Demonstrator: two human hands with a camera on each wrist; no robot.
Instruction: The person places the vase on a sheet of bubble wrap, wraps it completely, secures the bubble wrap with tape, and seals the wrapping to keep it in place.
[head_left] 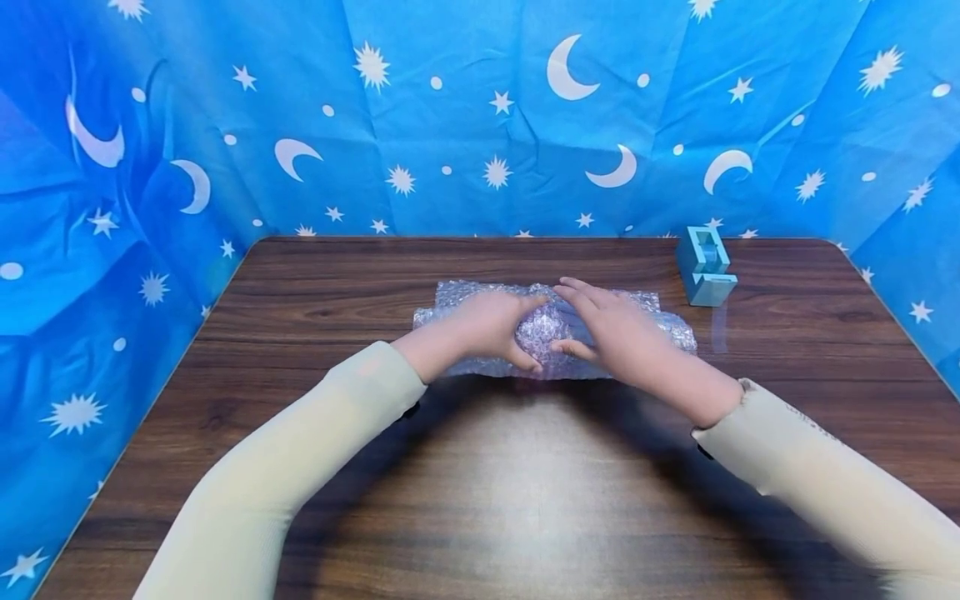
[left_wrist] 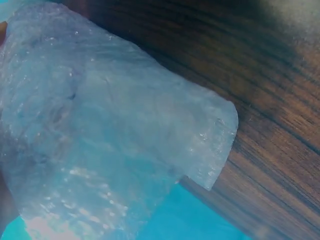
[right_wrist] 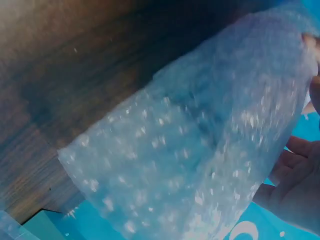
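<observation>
Over the near part of the desk (head_left: 525, 533), 2 pale sleeves (head_left: 300, 450), angled inward so the hands meet at mid-desk.

Beyond them, nearer the far edge than the frame's bottom, about midway between left and right edges: 1 bundle of bubble wrap (head_left: 546, 333). Contents hidden; cannot tell what makes the rounded middle. Whether it rests or is lifted: cannot tell.

2 hands on it. Left hand (head_left: 491, 323) spread, thumb apart from fingers, on 1 side of the bulge; right hand (head_left: 622, 333) likewise opposite. Probably placed so to steady the bulge and keep layers down.

Towards the far right corner: 1 blue tape dispenser (head_left: 706, 267), 1 clear strip (head_left: 719, 329) just in front, likely tape. Set aside, I judge, to leave elbow room within right-hand reach.

Behind the far edge: 1 blue cloth (head_left: 465, 42), 6 white crescents (head_left: 558, 71) in head view.
</observation>
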